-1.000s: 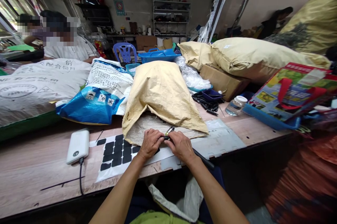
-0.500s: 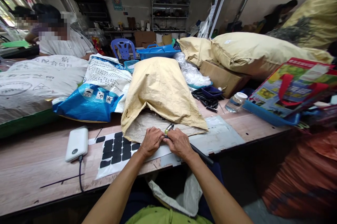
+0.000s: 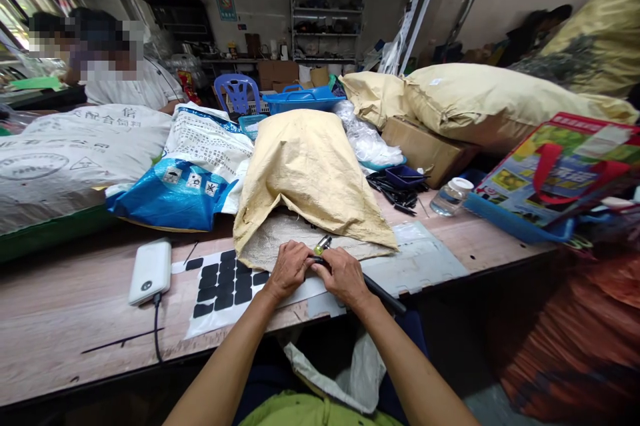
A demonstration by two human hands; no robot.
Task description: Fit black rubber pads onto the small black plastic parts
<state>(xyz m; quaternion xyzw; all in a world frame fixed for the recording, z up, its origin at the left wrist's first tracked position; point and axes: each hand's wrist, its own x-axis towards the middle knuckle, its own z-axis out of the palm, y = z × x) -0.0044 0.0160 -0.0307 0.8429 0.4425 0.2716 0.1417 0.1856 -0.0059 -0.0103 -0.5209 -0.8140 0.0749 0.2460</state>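
Cluttered workshop space runs back to a grey wall with a metal shelf [image 3: 327, 21], and a wood-look workbench [image 3: 55, 326] fills the foreground. Across its middle lies a beige woven sack [image 3: 315, 153], its mouth toward the person, pale lining showing. Left of it slumps a blue-and-white printed bag [image 3: 155, 199]; nearer, a white power bank [image 3: 150, 273] lies beside a sheet of black rounded stickers [image 3: 220, 289].

Both hands meet in front of the sack's mouth. Left hand [image 3: 289, 269] and right hand [image 3: 343, 273] are closed, thumbs and curled fingers pinching a dark piece [image 3: 317, 259] between them. A black rod [image 3: 384, 293] slants from under the right wrist past the bench edge; the fingers hide whether the dark piece is its near end. Smallest of all, a silver-and-yellow fitting [image 3: 323, 245] pokes up by the right knuckles.

A loosened pinch could let the dark piece slip, and a bump from the right forearm on the overhanging rod might jerk it aside.

Compared with a second ago, the view has dipped slightly; the grip looks much the same, though less of the dark piece shows.
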